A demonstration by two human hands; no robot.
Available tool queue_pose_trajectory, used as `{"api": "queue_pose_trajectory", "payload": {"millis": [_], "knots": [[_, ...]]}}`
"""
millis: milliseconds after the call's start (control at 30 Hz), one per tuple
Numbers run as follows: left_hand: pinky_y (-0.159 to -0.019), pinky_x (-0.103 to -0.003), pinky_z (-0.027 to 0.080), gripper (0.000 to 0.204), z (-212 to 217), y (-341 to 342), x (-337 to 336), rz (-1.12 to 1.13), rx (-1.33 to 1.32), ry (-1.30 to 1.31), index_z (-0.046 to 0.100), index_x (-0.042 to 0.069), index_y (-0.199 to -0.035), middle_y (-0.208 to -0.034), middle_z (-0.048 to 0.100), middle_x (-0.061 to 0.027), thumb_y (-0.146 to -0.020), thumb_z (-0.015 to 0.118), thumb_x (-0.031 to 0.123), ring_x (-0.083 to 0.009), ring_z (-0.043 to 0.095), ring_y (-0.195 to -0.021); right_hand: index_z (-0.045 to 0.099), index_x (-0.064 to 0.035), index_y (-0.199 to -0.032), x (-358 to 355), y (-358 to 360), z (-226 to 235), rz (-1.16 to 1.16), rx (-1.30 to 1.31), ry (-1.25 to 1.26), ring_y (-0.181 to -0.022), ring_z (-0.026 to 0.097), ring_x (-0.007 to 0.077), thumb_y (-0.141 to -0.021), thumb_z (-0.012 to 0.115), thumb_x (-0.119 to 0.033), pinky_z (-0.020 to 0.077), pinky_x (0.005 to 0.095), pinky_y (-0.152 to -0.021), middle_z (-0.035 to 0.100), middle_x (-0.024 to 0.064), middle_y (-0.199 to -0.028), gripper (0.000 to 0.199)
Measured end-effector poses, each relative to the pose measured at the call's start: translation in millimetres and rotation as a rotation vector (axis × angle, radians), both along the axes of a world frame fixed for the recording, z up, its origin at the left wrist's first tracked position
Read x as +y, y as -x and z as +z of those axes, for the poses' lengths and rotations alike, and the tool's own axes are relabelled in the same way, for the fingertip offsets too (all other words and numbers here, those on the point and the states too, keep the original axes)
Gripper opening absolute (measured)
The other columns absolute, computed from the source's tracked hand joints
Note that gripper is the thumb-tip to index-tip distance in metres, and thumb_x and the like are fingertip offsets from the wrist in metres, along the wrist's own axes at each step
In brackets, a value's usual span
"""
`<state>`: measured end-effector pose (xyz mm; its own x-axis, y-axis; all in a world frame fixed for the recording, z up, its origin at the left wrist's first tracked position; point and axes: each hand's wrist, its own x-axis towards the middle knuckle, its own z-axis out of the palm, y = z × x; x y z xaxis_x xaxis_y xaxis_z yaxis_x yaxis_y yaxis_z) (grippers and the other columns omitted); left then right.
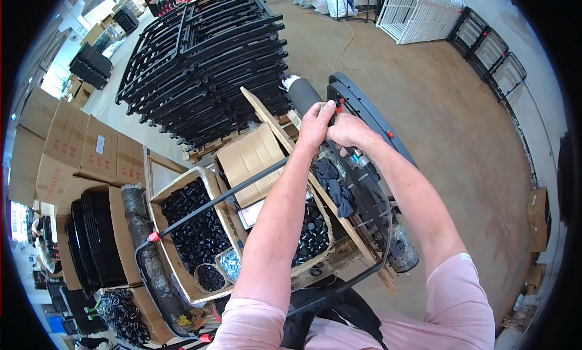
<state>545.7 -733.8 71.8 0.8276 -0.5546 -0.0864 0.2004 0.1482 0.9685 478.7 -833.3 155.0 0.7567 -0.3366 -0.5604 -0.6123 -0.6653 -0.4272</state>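
My left hand [316, 124] and my right hand [350, 133] are close together in front of me, fingers closed. Both are at a black tubular frame [376, 116] with rounded corners and small red fittings. A red piece [340, 105] shows just past my left thumb. What lies inside my fingers is hidden. A long black tube [242, 185] with a red fitting [154, 236] runs under my left forearm. Below my right hand are a small metal-and-blue tool-like part [359, 160] and a dark cloth [334, 186].
Open boxes of black plastic caps [193, 219] stand at the left, with a flattened carton [251, 162] behind. A tall stack of black frames [206, 65] rises beyond them. Brown cartons [91, 147] are far left. White frames [418, 13] lean by the right wall.
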Motion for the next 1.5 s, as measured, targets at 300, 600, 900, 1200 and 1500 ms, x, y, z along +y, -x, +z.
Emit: {"api": "queue_pose_trajectory", "payload": {"millis": [300,600,900,1200,1500], "knots": [[-0.082,-0.033,0.053,0.040,1,0,-6,0.053,-0.006,0.097,0.070,0.004,-0.112,-0.098,0.071,-0.0061,-0.101,0.071,0.042,-0.0141,0.062,-0.089,0.074,0.0025,-0.077,-21,-16,-30,0.103,-0.169,-0.165,-0.067,0.072,0.0254,-0.076,0.066,-0.016,0.0528,0.0417,-0.062,0.073,0.0131,-0.073,0.020],[-0.099,-0.048,0.054,0.067,31,15,21,0.373,-0.347,-0.328,0.063,-0.004,-0.128,-0.119,0.068,-0.0258,-0.088,0.079,0.048,-0.0400,0.066,-0.113,0.072,0.0000,-0.111,1,-1,-18,0.045,-0.320,-0.093,-0.088,0.072,0.0200,-0.089,0.070,-0.030,0.0531,0.0373,-0.071,0.074,0.0116,-0.099,0.037],[-0.064,-0.032,0.052,0.078,-6,116,259,0.089,0.487,-0.012,0.064,0.000,-0.119,-0.088,0.066,-0.0055,-0.102,0.048,0.074,-0.0158,0.063,-0.072,0.058,0.0029,-0.139,165,133,-14,0.221,-0.434,-0.235,-0.074,0.074,0.0243,-0.085,0.076,-0.027,0.0578,0.0362,-0.065,0.074,0.0141,-0.091,0.065],[-0.090,-0.042,0.053,0.070,-48,229,536,0.456,0.286,-0.706,0.067,-0.003,-0.115,-0.107,0.074,-0.0199,-0.096,0.067,0.063,-0.0267,0.070,-0.100,0.050,0.0013,-0.138,457,180,-83,1.001,-0.549,0.105,-0.089,0.075,0.0426,-0.077,0.084,-0.034,0.0624,0.0505,-0.074,0.072,0.0249,-0.106,0.077],[-0.091,-0.051,0.054,0.063,-110,215,704,0.863,0.083,-0.905,0.068,-0.003,-0.107,-0.105,0.074,-0.0286,-0.094,0.067,0.059,-0.0448,0.071,-0.104,0.046,-0.0012,-0.139,646,142,-155,1.000,-0.558,0.013,-0.095,0.073,0.0452,-0.081,0.082,-0.036,0.0605,0.0545,-0.082,0.070,0.0264,-0.112,0.076]]}}
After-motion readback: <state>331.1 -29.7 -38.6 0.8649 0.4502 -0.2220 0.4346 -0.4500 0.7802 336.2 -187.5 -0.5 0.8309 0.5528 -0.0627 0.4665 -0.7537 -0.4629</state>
